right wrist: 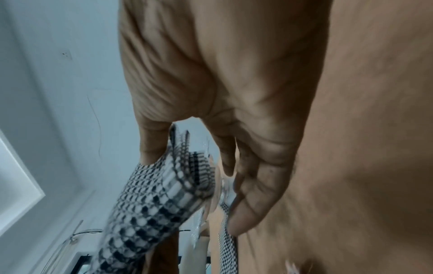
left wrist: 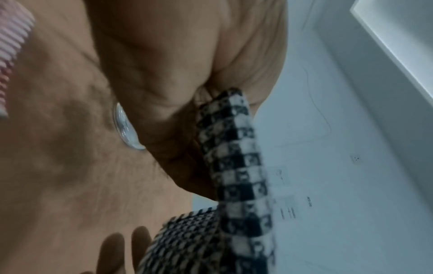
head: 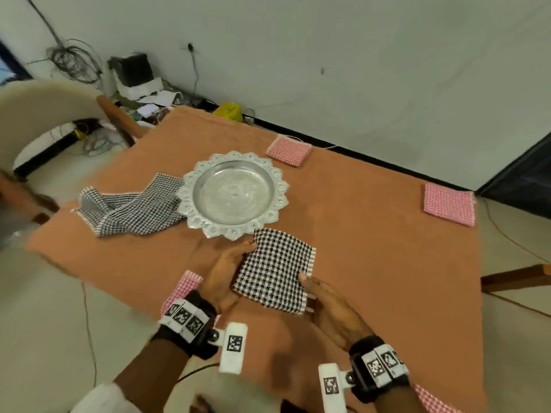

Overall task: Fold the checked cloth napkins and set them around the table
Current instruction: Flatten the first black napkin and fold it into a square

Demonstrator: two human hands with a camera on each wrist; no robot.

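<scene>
Even, soft light (wrist views motion-blurred)

The surface (head: 372,234) was covered with an orange-brown cloth. A silver scalloped plate (head: 234,193) sat near its middle, and a rumpled black-and-white checked napkin (head: 131,207) lay just left of the plate, its edge meeting the rim. Folded pink checked napkins lay at the far edge (head: 289,150), the right edge (head: 449,204), the near left edge (head: 182,286) and the near right corner (head: 432,399).
</scene>
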